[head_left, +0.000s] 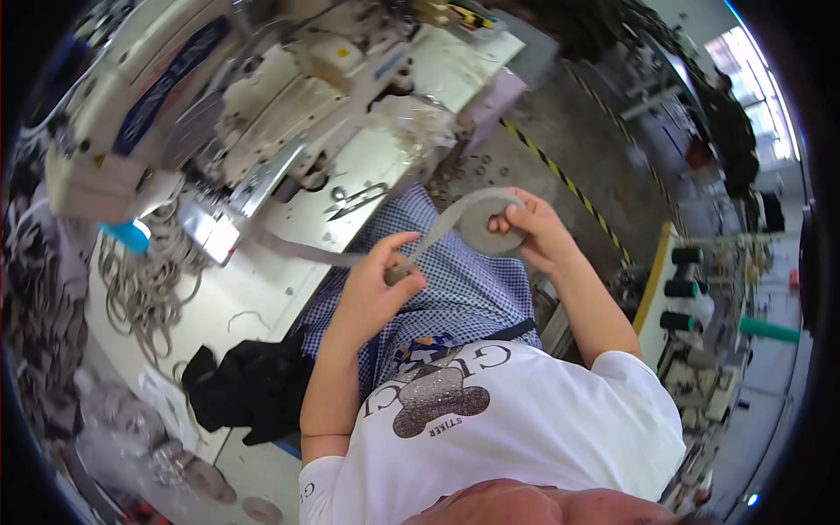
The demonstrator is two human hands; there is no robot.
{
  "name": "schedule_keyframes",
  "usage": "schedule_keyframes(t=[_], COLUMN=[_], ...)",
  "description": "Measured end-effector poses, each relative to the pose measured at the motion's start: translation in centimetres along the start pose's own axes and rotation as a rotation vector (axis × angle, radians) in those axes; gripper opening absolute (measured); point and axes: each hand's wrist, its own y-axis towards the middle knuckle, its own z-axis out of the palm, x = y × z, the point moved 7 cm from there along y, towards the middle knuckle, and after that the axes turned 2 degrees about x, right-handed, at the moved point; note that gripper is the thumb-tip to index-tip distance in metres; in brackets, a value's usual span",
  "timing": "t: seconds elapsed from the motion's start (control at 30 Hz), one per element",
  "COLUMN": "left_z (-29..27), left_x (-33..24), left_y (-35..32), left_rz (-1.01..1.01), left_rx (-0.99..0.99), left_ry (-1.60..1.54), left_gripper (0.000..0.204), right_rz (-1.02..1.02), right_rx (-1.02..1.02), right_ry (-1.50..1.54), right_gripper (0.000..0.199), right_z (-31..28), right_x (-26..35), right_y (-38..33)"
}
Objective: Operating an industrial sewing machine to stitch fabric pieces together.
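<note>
In my right hand is a roll of grey fabric tape, the fingers hooked into its centre hole and round its edge. A loose length of the tape arcs from the roll down to my left hand. There it passes within the curled fingers, the thumb and index finger held somewhat apart. Beyond my left hand, a grey strip continues over the table edge to the metal plate of the sewing machine. Both hands are above a blue checked apron on my lap.
Small black-handled scissors lie on the white machine table. Looped grey strips are heaped at the left, near black cloth. Yellow-and-black floor tape runs behind my right hand. Thread spools stand at right.
</note>
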Motion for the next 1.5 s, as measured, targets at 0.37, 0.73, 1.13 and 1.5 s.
schedule_keyframes(t=[0.37,0.73,1.13,1.5], left_z=[-2.8,-5.9,0.5,3.8], left_x=[-0.6,-2.9,-5.9,-6.4], left_y=[1.5,-2.2,-0.6,0.8], left_rz=[0.129,0.312,0.801,0.708], left_rx=[-0.281,-0.591,-0.231,-0.147], left_ry=[0.016,0.432,0.947,0.99], left_gripper=[0.026,0.019,0.014,0.017], right_rz=[-0.208,-0.665,-0.982,-0.289], right_rx=[-0.438,-0.904,-2.278,-2.466], right_ry=[-0.432,-0.155,-1.569,-2.111], right_gripper=[0.049,0.026,0.029,0.035], right_z=[-11.6,-24.9,-23.9,-26.0], right_x=[9.2,22.0,32.9,35.9], right_y=[-8.1,-22.8,-43.1,-48.6])
